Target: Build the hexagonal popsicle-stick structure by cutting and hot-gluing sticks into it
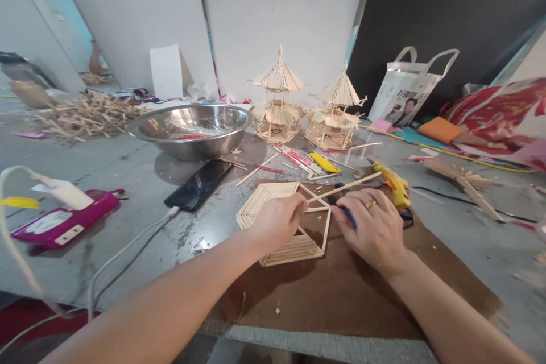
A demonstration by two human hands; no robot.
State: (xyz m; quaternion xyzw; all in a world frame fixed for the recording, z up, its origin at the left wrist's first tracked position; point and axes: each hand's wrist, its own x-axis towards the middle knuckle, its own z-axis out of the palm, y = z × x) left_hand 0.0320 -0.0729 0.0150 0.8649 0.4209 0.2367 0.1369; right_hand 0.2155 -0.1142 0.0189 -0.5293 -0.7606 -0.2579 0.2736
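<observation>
My left hand (279, 219) is closed, pinching one end of a thin wooden stick (345, 186) that slants up to the right. Around blue-handled pliers (348, 217) my right hand (373, 227) is closed; its fingers and the stick hide most of the jaws. Beneath my left hand lies a flat hexagonal frame of wooden sticks (294, 255), with rows of sticks filling several of its sections and the right side open. It rests on a brown sheet (341, 301). Just beyond my right hand is a yellow glue gun (394, 182).
Two stick pagodas (279, 116) stand at the back beside a steel basin (191, 148). A black phone (199, 185), a purple power strip (68, 219) with cables, a yellow-handled cutter (324, 162) and a pile of sticks (89, 116) lie about. A white bag (398, 91) stands behind.
</observation>
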